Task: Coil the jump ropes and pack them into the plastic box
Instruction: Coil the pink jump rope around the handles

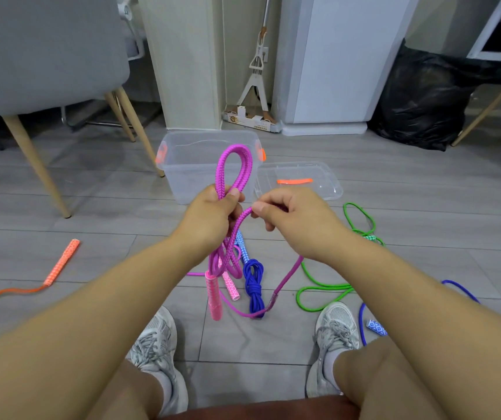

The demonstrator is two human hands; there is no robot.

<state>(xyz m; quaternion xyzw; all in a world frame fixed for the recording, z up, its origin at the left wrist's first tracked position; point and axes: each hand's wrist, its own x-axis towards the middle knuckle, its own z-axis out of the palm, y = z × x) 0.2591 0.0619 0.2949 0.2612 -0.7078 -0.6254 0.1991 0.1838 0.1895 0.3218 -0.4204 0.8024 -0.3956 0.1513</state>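
Legend: my left hand (pixel 209 213), fingers (pixel 233 194) clamped round the purple jump rope (pixel 237 165), 1 loop standing up before the plastic box (pixel 188 171) on the floor (pixel 91 183) — my right hand (pixel 291 219) pinches a lower strand. A coiled blue rope (pixel 253 286) lies below.

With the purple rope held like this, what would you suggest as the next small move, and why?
Probably bring the right hand, with its pinched strand, over to the left hand to add another loop. The left hand grips loops of the purple rope, while a long tail trails to the floor, so coiling looks unfinished.
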